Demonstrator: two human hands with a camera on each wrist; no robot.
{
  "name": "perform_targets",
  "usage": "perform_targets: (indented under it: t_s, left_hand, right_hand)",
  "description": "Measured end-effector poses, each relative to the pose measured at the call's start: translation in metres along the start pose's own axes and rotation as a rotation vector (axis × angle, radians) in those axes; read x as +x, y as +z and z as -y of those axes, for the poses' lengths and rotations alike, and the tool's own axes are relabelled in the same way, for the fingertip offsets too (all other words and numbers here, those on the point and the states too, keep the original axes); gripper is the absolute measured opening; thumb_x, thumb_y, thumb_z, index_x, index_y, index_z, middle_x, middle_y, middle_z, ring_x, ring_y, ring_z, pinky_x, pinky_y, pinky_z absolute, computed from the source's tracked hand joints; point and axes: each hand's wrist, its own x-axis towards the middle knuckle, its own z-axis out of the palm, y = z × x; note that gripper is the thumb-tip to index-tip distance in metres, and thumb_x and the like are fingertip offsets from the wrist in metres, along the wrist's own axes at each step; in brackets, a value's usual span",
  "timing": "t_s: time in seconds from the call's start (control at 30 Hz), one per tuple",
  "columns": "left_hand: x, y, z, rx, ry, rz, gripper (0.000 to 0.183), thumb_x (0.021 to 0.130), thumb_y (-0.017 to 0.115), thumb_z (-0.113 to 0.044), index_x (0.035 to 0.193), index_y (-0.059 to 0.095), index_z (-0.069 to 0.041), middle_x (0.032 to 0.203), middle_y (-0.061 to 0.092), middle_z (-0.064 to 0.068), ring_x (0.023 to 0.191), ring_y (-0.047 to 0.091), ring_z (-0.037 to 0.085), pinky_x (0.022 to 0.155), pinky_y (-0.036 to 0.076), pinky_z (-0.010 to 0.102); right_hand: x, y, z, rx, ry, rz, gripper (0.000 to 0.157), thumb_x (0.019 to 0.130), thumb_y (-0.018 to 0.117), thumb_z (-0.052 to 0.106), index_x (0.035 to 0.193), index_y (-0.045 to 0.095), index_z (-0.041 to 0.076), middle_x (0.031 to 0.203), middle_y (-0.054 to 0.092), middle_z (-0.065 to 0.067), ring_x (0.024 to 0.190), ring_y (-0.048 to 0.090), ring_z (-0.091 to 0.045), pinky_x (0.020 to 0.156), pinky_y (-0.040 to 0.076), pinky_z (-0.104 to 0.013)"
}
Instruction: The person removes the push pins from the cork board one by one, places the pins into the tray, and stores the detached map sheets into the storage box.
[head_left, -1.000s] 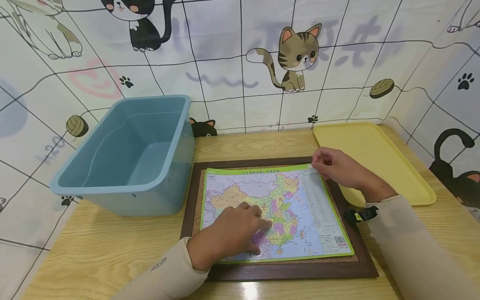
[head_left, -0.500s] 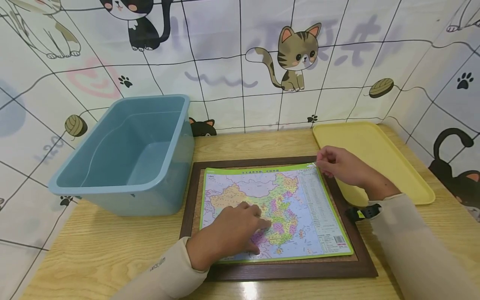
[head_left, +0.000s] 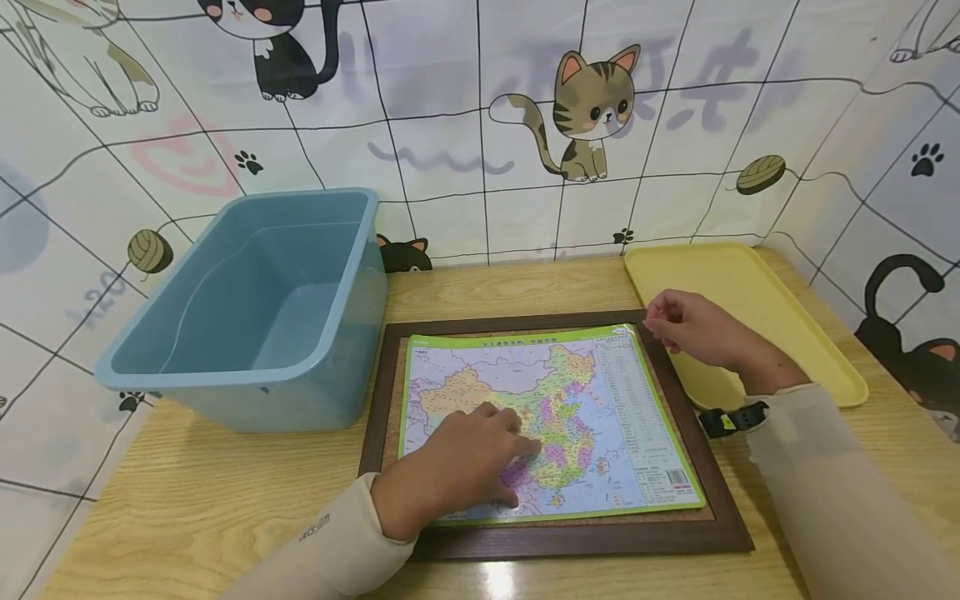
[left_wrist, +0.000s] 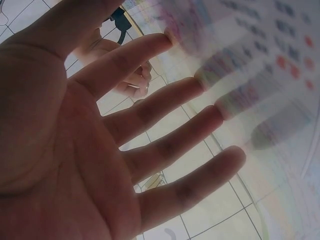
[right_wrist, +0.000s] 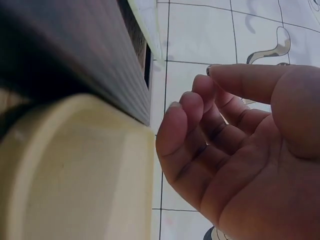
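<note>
A glossy map sheet (head_left: 525, 375) with a green border lies on a corkboard in a dark brown frame (head_left: 585, 546). My left hand (head_left: 457, 462) rests on the map, palm down; in the left wrist view its fingers (left_wrist: 170, 120) reach out spread, tips against the shiny surface. My right hand (head_left: 693, 329) hovers at the frame's top right corner, beside the map's glinting corner. Its fingers (right_wrist: 172, 130) are curled, with the thumb near the index fingertip; I cannot tell whether anything small is between them.
A deep blue bin (head_left: 348, 333) stands left of the frame. At the right, partly under my right hand, lies a yellow tray (head_left: 787, 333). Behind the wooden table (head_left: 480, 287) rises a wall covering (head_left: 435, 150) printed with cats and gridlines.
My right hand has moved slightly right, off the map's top right corner toward the yellow tray. The left hand has stayed on the map.
</note>
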Motion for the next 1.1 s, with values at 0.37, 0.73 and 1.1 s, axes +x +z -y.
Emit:
perform_targets:
  t_s: [0.37,0.73,1.1]
  left_hand:
    - [-0.001,-0.001,0.000,-0.013,-0.003,-0.003,0.060,0.075,0.081,-0.053,0.130,0.065,-0.036,0.126,0.064,-0.004,0.118,0.061,0.021,0.072,0.057,0.034]
    - [0.000,0.000,0.001,-0.002,-0.001,-0.009,0.061,0.075,0.081,-0.054,0.131,0.065,-0.036,0.127,0.064,-0.004,0.119,0.061,0.021,0.073,0.058,0.035]
    - [0.000,-0.001,0.001,-0.034,-0.004,0.003,0.060,0.075,0.082,-0.051,0.130,0.066,-0.035,0.127,0.064,-0.003,0.120,0.061,0.022,0.072,0.058,0.033]
  right_hand:
    - [-0.002,-0.006,-0.004,-0.023,0.038,0.009,0.017,0.105,0.051,0.015,0.108,0.052,-0.001,0.092,0.057,-0.016,0.075,0.057,-0.022,0.063,0.050,-0.029]
    - [-0.001,-0.008,-0.013,-0.049,0.099,0.018,0.016,0.104,0.050,0.013,0.108,0.052,-0.003,0.089,0.056,-0.014,0.072,0.054,-0.021,0.060,0.047,-0.028]
    - [0.000,-0.011,-0.026,-0.135,0.123,0.044,0.017,0.102,0.052,0.013,0.103,0.053,-0.004,0.082,0.055,-0.010,0.065,0.051,-0.018,0.057,0.043,-0.030]
